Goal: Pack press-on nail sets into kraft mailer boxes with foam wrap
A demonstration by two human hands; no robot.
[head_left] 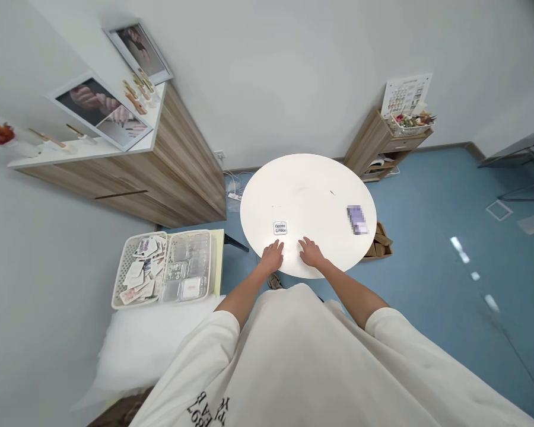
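Note:
A white round table stands before me. My left hand rests near its front edge, fingers stretched out and holding nothing. Just beyond those fingertips lies a small clear case with two rows of small dark pieces that look like press-on nails. To the right, my right hand lies on the tabletop with its fingers apart, empty too. A purple item, blurred by pixels, is on the table's right side.
At left, white baskets hold cards and clear boxes. A wood cabinet bears framed pictures and brushes. Behind the table's right side stands a small wooden shelf; a cardboard box sits on the floor below.

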